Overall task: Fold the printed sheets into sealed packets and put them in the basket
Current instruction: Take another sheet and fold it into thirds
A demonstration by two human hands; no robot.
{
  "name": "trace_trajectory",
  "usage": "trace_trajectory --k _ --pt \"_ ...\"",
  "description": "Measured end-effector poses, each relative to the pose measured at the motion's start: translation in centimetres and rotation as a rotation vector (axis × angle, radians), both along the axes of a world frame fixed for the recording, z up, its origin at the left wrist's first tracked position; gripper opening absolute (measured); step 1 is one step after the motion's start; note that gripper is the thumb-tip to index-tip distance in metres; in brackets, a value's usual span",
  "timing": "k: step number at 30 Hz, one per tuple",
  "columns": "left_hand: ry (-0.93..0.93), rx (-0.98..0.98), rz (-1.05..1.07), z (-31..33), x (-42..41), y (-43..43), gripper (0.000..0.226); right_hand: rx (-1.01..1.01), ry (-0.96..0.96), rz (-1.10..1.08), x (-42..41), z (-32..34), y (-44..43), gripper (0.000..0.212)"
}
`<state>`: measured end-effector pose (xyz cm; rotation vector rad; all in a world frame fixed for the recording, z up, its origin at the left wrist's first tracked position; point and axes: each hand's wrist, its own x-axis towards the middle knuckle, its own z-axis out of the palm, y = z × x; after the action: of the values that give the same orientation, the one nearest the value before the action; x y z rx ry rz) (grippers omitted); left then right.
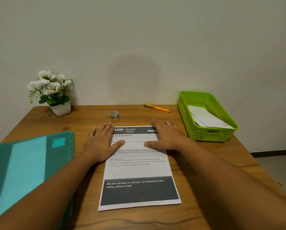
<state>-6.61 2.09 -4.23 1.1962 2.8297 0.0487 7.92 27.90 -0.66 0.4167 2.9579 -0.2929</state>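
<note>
Left hand: released and flat, fingers straight. Its thumb lies on the left edge of the printed sheet, and its palm is mostly on the table beside it.
Teal folder: far left at the table's near corner, apart from the sheet.
Tape roll: at the back, just beyond the left fingertips, with nothing touching it.
Printed sheet: flat and unfolded mid-table, text up, its upper part under both hands.
Right hand: likewise flat and grasping nothing. It covers the sheet's top right corner, thumb pointing inward.
Pen: behind the right hand, near the wall.
Green basket: far right, holding white folded paper — finished packets, we judge.
Step in hand: we take it that this sheet is being squared and held down, its first fold not yet made.
Next move: we would need to lift one edge, bring it over evenly and crease it — the tape comes later, for sealing.
</note>
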Motion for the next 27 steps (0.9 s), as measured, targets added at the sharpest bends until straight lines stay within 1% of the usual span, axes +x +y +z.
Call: trace_trajectory --k 7,11,12,15,18,20,23,25,27 --pt "-0.025 0.078 0.003 0.5 0.2 -0.2 0.115 -0.076 -0.088 0.014 -1.6 2.1 -0.2 0.121" --pt "-0.081 0.181 0.016 1.7 0.7 -0.3 0.101 -0.107 -0.104 -0.002 -1.8 2.5 -0.8 0.125" --pt "-0.094 0.188 0.021 2.2 0.7 -0.1 0.100 -0.103 -0.101 -0.002 -1.8 2.6 -1.0 0.125" --pt "-0.147 0.177 0.021 3.3 0.4 0.3 0.111 -0.071 -0.083 0.005 -1.8 3.1 -1.6 0.120" --pt "-0.212 0.225 0.027 3.8 0.3 0.7 0.122 0.007 -0.053 0.056 -1.7 3.6 -2.0 0.123" --pt "-0.173 0.257 0.014 4.1 0.5 1.0 0.126 0.067 -0.025 0.078 -1.6 3.7 -2.3 0.125" --pt "-0.048 0.250 -0.028 4.5 1.0 1.4 0.130 0.152 0.014 0.097 -1.3 3.8 -2.6 0.123" --pt "0.030 0.224 -0.048 5.0 1.5 1.7 0.128 0.221 0.043 0.111 -1.0 3.7 -3.0 0.119" --pt "0.114 0.187 -0.074 5.3 2.2 2.0 0.122 0.297 0.074 0.134 -0.8 3.7 -3.4 0.110"
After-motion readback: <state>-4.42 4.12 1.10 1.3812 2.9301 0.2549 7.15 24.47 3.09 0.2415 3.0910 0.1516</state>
